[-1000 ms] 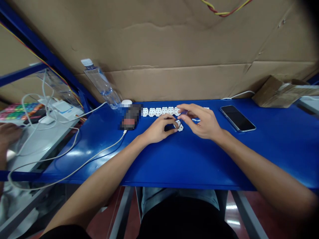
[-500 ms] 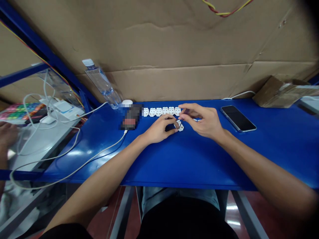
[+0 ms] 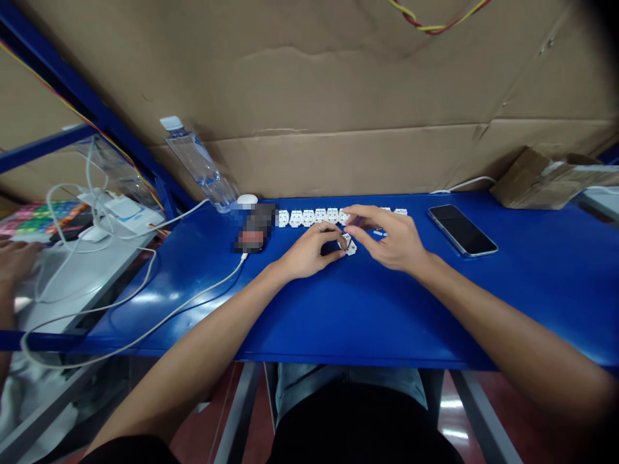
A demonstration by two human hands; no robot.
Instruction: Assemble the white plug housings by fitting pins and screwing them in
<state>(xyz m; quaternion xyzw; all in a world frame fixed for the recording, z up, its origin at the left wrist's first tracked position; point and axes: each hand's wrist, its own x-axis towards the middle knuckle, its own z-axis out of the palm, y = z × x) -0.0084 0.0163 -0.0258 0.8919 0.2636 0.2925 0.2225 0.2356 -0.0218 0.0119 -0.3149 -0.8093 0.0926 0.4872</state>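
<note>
My left hand (image 3: 309, 252) rests on the blue bench top (image 3: 367, 309), its fingertips on a small white plastic connector block (image 3: 350, 246). A dark shadow or object sits under the fingers, too hidden to tell which. My right hand (image 3: 389, 237) hovers just beyond that block, fingers spread, with nothing visible in them. Behind both hands runs a row of several similar white blocks (image 3: 307, 217), partly hidden by my right fingers. A few small white bits (image 3: 380, 232) lie beneath my right palm's edge.
A black smartphone (image 3: 461, 230) lies to the right. A pixelated object (image 3: 255, 229) and a white cable (image 3: 159, 309) lie left, with a water bottle (image 3: 200, 169) behind. Further left, a co-worker's hand (image 3: 14, 267) is near a colourful keyboard (image 3: 43, 219). A cardboard wall backs the bench.
My right hand has opened and moved slightly right, away from the white block. My left hand has stayed in place.
</note>
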